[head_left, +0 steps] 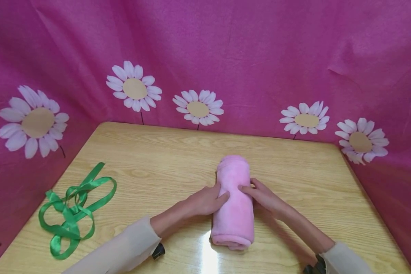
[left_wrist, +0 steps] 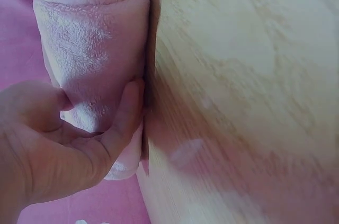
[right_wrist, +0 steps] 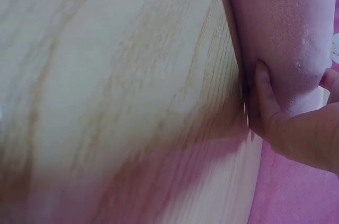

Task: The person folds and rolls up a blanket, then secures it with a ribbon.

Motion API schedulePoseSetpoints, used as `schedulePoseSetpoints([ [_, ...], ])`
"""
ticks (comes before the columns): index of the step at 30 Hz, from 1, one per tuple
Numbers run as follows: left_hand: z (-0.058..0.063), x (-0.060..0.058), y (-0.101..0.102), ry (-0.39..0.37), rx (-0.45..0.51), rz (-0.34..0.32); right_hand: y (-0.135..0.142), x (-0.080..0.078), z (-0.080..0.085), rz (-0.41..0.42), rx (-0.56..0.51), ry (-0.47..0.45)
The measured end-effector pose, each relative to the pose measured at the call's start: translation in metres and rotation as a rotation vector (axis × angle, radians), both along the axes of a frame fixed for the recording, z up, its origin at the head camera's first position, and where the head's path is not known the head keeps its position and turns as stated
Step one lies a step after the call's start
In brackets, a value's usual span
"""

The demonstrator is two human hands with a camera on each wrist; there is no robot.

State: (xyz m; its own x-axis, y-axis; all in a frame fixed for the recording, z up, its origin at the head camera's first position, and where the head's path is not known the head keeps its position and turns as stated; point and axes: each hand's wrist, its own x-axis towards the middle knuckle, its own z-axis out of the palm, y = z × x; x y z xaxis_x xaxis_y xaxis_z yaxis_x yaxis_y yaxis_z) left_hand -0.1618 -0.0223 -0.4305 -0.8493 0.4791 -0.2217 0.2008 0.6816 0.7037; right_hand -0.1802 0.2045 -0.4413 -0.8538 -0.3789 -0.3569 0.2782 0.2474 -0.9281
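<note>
A rolled pink fleece blanket [head_left: 233, 220] lies lengthwise on the wooden table, its spiral end towards the near edge. From the left, my left hand [head_left: 207, 200] grips its side, thumb on top of the roll. My right hand [head_left: 266, 196] holds the opposite side, also with the thumb on the upper surface. In the left wrist view, thumb and fingers straddle the soft blanket [left_wrist: 87, 38] and dent the pile. The right wrist view has a finger pressed into the side of the blanket [right_wrist: 286, 23], low down by the tabletop.
A loosely looped green satin ribbon [head_left: 70, 220] lies at the left of the table [head_left: 150, 152]. A magenta cloth [head_left: 246, 57] printed with white daisies hangs behind the table and along both sides.
</note>
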Motion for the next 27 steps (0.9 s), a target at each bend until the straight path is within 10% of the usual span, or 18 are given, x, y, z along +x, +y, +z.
schedulePoseSetpoints([
  [18, 0.012, 0.006, -0.034, -0.078, 0.089, 0.001, 0.001, 0.005, 0.013, 0.006, 0.106, 0.035],
  [27, 0.029, 0.014, -0.07, -0.012, 0.046, 0.02, 0.011, -0.003, 0.027, -0.02, 0.505, 0.307],
])
